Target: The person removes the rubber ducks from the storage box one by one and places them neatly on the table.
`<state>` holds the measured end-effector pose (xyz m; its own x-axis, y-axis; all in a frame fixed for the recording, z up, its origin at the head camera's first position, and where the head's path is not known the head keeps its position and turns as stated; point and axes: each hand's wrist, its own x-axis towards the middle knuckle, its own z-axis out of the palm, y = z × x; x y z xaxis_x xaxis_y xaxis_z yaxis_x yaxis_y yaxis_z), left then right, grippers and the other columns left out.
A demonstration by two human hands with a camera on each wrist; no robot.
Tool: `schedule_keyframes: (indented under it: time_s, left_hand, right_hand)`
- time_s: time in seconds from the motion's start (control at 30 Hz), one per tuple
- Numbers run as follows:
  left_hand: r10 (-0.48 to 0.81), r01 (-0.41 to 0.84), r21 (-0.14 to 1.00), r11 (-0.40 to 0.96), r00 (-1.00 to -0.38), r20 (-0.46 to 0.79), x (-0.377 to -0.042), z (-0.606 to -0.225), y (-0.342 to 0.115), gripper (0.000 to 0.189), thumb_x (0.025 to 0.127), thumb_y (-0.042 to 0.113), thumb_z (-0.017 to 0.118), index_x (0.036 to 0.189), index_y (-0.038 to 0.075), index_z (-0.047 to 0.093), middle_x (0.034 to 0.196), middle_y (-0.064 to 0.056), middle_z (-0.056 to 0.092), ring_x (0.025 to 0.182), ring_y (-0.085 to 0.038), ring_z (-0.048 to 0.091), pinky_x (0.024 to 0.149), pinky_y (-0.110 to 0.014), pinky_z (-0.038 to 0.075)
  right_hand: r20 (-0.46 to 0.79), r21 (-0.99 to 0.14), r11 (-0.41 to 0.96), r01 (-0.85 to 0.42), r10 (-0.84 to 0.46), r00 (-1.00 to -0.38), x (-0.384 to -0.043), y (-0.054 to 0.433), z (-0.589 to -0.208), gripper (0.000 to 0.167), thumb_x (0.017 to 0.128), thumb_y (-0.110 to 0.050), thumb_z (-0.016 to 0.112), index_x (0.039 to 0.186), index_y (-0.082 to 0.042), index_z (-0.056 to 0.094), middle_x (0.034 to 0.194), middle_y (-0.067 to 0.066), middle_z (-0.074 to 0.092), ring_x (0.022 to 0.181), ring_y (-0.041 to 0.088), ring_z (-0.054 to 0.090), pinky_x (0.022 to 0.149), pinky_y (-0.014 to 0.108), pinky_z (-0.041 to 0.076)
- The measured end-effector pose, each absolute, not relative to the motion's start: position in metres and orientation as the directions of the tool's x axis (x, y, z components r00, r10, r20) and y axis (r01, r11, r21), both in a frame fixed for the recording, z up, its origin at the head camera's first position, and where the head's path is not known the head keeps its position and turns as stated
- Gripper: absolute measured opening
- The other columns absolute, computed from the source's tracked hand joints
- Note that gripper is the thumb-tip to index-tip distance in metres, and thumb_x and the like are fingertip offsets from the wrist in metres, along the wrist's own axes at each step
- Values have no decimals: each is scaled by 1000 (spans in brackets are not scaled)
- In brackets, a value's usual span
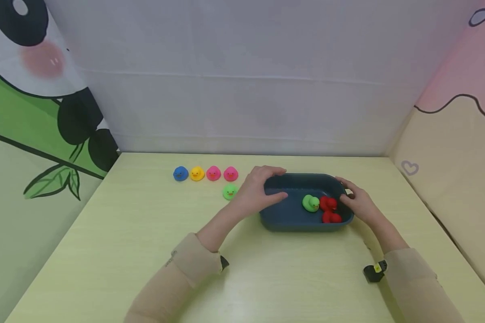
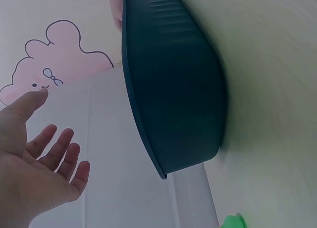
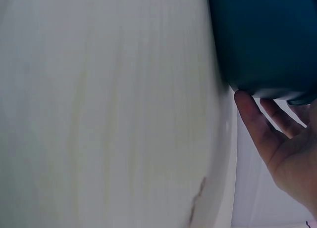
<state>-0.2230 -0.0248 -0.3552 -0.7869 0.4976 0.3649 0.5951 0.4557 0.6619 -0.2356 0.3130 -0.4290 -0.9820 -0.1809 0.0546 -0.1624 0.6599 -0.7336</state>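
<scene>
My left hand (image 1: 252, 190) hovers over the left end of a dark blue rectangular bin (image 1: 284, 226), thumb and fingers spread and holding nothing. In the left wrist view, that hand (image 2: 44, 163) is apart from the bin's wall (image 2: 173, 84). At the other end my right hand (image 1: 357, 202) has its fingers against the bin's outer end wall and its thumb at the rim. The right wrist view shows these fingers (image 3: 257, 131) fairly straight, fingertips right at the wall. Inside the bin sit a green rubber duck (image 1: 310, 203) and two red rubber ducks (image 1: 328, 203), toward the right.
Left of the bin, a blue duck (image 1: 180, 173), a yellow duck (image 1: 197, 173) and two pink ducks (image 1: 213, 173) form a row on the pale wooden table (image 1: 105, 251). Another green duck (image 1: 229, 192) lies before the row, beside my left hand. A pale cloth wall (image 1: 242, 107) stands behind.
</scene>
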Motion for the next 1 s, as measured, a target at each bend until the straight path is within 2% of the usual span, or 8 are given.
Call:
schedule_keyframes:
  time_s: [0.33, 0.57, 0.87, 1.0]
  left_hand:
    - [577, 617, 670, 413, -746, 332, -226, -362, 1, 59, 82, 31, 73, 134, 15, 51, 134, 3, 52, 123, -15, 42, 101, -34, 41]
    - [605, 646, 617, 449, -728, 323, -232, -367, 19, 56, 84, 32, 71, 134, 16, 50, 134, 4, 52, 125, -13, 42, 109, -38, 32]
    - [635, 668, 593, 450, -706, 313, -241, -382, 35, 55, 85, 33, 70, 134, 17, 51, 131, 5, 55, 123, -13, 43, 107, -39, 34]
    - [649, 667, 606, 434, -697, 303, -246, -389, 40, 54, 85, 34, 70, 133, 15, 52, 130, 5, 56, 123, -13, 43, 107, -38, 33]
  right_hand:
    - [52, -740, 653, -160, -182, -982, -236, 314, -429, 55, 94, -9, 43, 147, -9, 29, 134, 28, 40, 101, 40, 58, 73, 21, 47]
    - [43, -748, 646, -152, -182, -982, -236, 313, -429, 54, 95, -9, 43, 147, -9, 29, 133, 28, 40, 100, 40, 58, 72, 19, 48]
    - [39, -739, 655, -156, -189, -981, -236, 313, -427, 54, 95, -9, 42, 148, -9, 28, 134, 28, 40, 104, 43, 57, 79, 30, 50]
    - [37, -748, 645, -154, -191, -981, -236, 313, -427, 55, 94, -9, 42, 147, -9, 28, 133, 28, 41, 100, 42, 58, 74, 24, 50]
